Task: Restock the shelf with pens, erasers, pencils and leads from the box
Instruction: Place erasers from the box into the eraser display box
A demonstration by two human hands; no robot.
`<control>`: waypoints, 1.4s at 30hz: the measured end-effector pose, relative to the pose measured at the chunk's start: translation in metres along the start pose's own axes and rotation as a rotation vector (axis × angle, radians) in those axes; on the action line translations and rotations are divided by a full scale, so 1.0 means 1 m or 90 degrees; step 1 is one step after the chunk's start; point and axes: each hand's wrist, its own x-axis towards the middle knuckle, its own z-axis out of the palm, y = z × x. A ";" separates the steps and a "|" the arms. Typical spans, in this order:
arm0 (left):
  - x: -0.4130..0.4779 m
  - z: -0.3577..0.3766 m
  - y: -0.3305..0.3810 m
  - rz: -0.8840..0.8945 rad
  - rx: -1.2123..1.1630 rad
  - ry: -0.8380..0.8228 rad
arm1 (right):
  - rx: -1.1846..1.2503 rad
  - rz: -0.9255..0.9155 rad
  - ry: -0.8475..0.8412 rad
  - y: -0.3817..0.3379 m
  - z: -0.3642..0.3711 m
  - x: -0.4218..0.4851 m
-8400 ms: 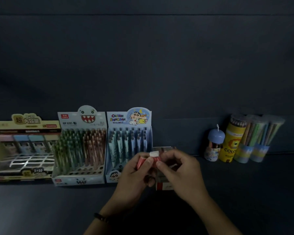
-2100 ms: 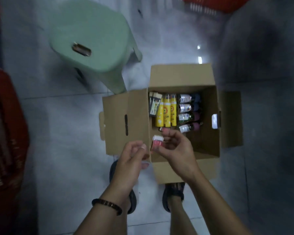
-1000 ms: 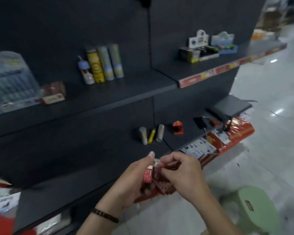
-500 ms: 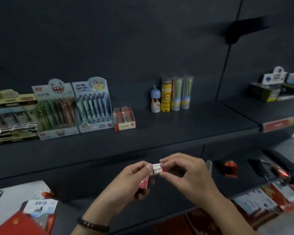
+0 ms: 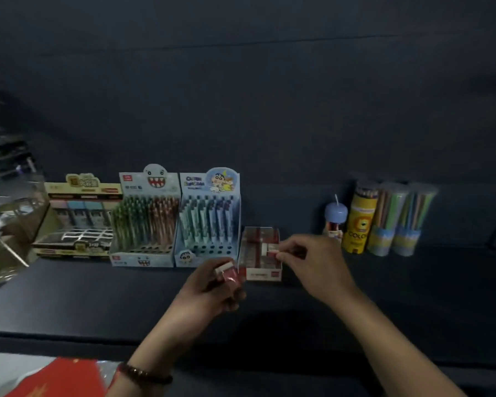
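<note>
Head camera: right hand (image 5: 312, 265) pinches an eraser (image 5: 271, 250), display box (image 5: 264, 275) just below its fingertips; left hand (image 5: 209, 290) grips spare erasers (image 5: 227, 274).

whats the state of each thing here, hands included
eraser box, open-topped, partly filled
left hand, grips red erasers
right hand, pinches one eraser at the eraser box
shark pen display, upright, front holes empty
cartoon pen display, upright, front holes empty
yellow pencil tube, upright
clear pencil tubes, upright
blue-capped bottle, upright, capped

Stationery shop: dark matte retail shelf (image 5: 384, 282) bearing printed cardboard pen display boxes (image 5: 209, 222) and clear cylindrical pencil tubs (image 5: 404, 222).
</note>
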 end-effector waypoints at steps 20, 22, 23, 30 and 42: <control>0.091 -0.030 -0.014 0.034 -0.134 -0.011 | -0.271 0.045 -0.127 0.026 0.081 0.084; 0.090 -0.030 -0.016 0.045 -0.134 -0.022 | -0.254 0.059 -0.154 0.019 0.072 0.081; 0.089 -0.031 -0.016 0.046 -0.133 -0.025 | -0.240 0.063 -0.147 0.014 0.068 0.077; 0.090 -0.027 -0.018 0.088 -0.136 -0.028 | 0.100 0.120 -0.034 -0.030 0.074 0.019; 0.093 -0.001 -0.012 0.140 -0.093 -0.037 | 0.174 0.098 0.023 -0.020 0.054 0.016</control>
